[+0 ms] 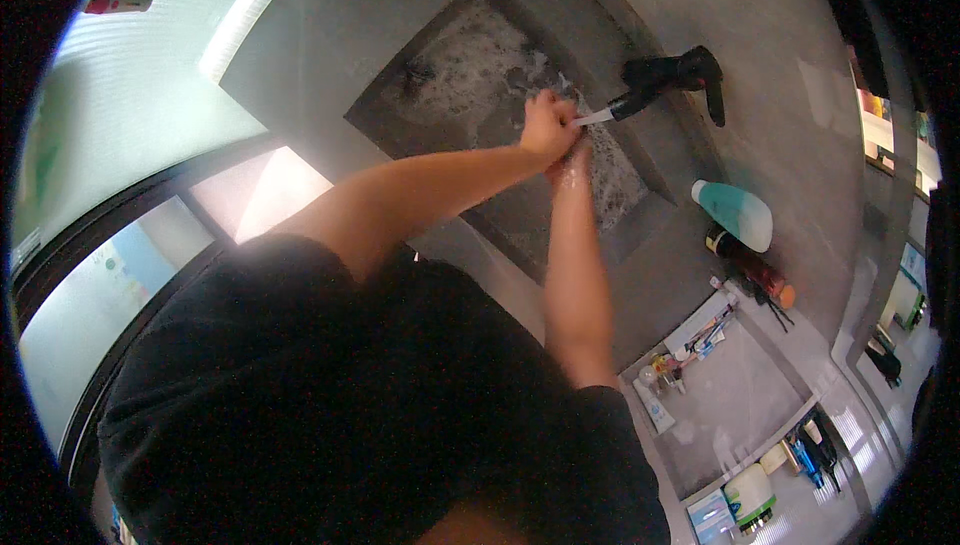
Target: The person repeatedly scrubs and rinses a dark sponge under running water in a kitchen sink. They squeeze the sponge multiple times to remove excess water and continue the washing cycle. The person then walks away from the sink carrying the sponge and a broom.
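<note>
Both hands meet over a dark rectangular sink (390,106) beneath a black faucet (664,78). A pale stream of water (595,117) runs from its spout onto them. My left hand (551,126) lies uppermost with its fingers curled. My right hand (574,161) is pressed close under it, and its wrist looks wet with suds. The left hand covers most of the right hand's fingers, so whether anything is between them is hidden. White foam (469,57) floats on the water in the basin. A pale, blurred patch past the left fingertips could be foam or cloth.
Right of the sink are a teal-and-white bottle (735,213) and a dark reddish bottle with an orange cap (754,267). Nearer me, a mirrored panel (742,395) adjoins tubes and small toiletries (667,372). A frosted glass panel (150,87) is on the left.
</note>
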Available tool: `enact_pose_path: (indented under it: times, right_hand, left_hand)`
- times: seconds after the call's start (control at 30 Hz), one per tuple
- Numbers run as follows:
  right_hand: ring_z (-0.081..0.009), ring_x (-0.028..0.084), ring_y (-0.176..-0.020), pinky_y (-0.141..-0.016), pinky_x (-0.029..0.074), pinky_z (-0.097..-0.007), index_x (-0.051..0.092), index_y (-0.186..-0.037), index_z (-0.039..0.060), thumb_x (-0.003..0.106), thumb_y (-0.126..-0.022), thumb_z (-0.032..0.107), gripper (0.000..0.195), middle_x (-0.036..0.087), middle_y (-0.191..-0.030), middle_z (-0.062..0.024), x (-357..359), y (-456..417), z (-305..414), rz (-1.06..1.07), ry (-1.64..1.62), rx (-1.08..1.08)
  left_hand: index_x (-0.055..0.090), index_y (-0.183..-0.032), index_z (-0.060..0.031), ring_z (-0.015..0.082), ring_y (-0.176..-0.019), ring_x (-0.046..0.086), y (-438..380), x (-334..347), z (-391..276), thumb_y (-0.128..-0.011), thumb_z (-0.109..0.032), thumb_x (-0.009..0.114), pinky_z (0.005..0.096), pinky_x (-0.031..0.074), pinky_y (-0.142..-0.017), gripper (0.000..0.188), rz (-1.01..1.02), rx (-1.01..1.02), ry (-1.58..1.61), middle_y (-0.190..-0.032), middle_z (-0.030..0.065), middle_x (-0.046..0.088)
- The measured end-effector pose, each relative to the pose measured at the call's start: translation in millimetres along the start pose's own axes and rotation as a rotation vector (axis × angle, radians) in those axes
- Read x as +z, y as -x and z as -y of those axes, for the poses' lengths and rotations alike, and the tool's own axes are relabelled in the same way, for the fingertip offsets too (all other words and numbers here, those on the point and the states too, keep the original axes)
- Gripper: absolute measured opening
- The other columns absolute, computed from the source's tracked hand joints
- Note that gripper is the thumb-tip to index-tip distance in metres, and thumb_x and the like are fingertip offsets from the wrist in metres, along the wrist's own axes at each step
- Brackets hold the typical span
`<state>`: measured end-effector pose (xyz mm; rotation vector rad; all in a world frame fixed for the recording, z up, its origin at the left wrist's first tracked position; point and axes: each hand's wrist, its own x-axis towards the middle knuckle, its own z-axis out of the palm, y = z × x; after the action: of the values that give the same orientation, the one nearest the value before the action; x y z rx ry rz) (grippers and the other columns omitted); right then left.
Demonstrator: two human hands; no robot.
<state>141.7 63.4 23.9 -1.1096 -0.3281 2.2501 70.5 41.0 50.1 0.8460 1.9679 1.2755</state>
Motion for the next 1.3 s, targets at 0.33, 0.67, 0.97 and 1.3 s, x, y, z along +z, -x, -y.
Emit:
enact_pose_path:
  times: [0.33, 0.67, 0.97, 1.3]
  right_hand:
    - [-0.0193, 0.053, -0.092, -0.075, 0.044, -0.0345, 0.05, -0.108, 0.0126, 0.036, -0.089, 0.043, 0.038, 0.056, -0.1, -0.0048, 65.9, 28.0, 1.5, -0.357, -0.004, 0.134]
    - [-0.0263, 0.044, -0.112, -0.089, 0.04, -0.045, 0.041, -0.121, 0.0166, 0.03, -0.08, 0.067, 0.066, 0.045, -0.123, -0.008, 28.6, 27.2, 16.6, -0.122, -0.025, 0.127]
    - [-0.0177, 0.055, -0.08, -0.059, 0.046, -0.0298, 0.041, -0.117, 0.0109, 0.021, -0.085, 0.062, 0.063, 0.052, -0.1, -0.0078, 65.8, 42.9, 9.1, -0.272, 0.1, 0.009]
    - [-0.0114, 0.036, -0.035, -0.028, 0.024, -0.0247, 0.045, -0.095, 0.0093, 0.023, -0.091, 0.039, 0.037, 0.046, -0.059, -0.0013, 28.2, 26.8, -30.4, -0.493, 0.368, -0.156]
  left_hand:
    - [0.061, -0.092, -0.0038, 0.0231, -0.081, 0.057, -47.5, -3.2, 46.4, -0.077, -0.02, 0.058, 0.0322, 0.044, -0.075, 0.022, 0.375, -0.337, 0.225, -0.088, 0.0101, 0.062]
    - [0.048, -0.115, -0.0044, 0.0285, -0.094, 0.056, -29.3, -28.3, 14.7, -0.082, -0.036, 0.055, 0.0356, 0.043, -0.081, 0.047, 0.465, -0.087, 0.125, -0.101, 0.016, 0.059]
    - [0.051, -0.112, -0.0013, 0.0289, -0.094, 0.057, -16.3, -10.8, -5.0, -0.082, -0.041, 0.053, 0.0365, 0.044, -0.08, 0.05, 0.328, -0.204, 0.055, -0.102, 0.0198, 0.058]
    - [0.058, -0.099, -0.0023, 0.0318, -0.084, 0.055, -24.2, -9.4, -1.3, -0.085, -0.036, 0.044, 0.0397, 0.041, -0.074, 0.039, 0.428, -0.684, 0.325, -0.094, 0.02, 0.058]
